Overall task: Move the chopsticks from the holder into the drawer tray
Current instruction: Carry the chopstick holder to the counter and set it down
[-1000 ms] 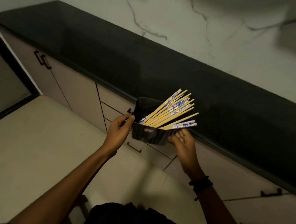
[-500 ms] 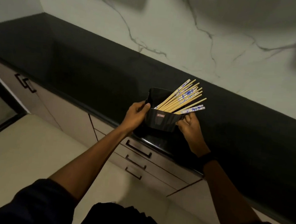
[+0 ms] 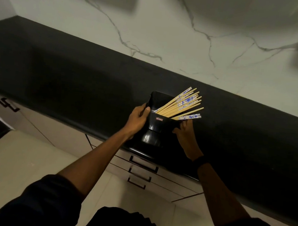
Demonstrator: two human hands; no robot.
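A glossy black holder stands on the black countertop near its front edge. Several wooden chopsticks with blue-and-white patterned ends lean out of it toward the right. My left hand grips the holder's left rim, thumb over the edge. My right hand grips the holder's right corner, just under the lowest chopsticks. The drawers below the counter are closed, and no tray is visible.
A white marble wall backs the counter. Cabinet doors with dark handles run to the left. Beige floor tiles lie below. My dark sleeves and torso fill the bottom of the view.
Both hands have carried the holder from in front of the drawers up onto the countertop. The view has shifted forward and up with it.
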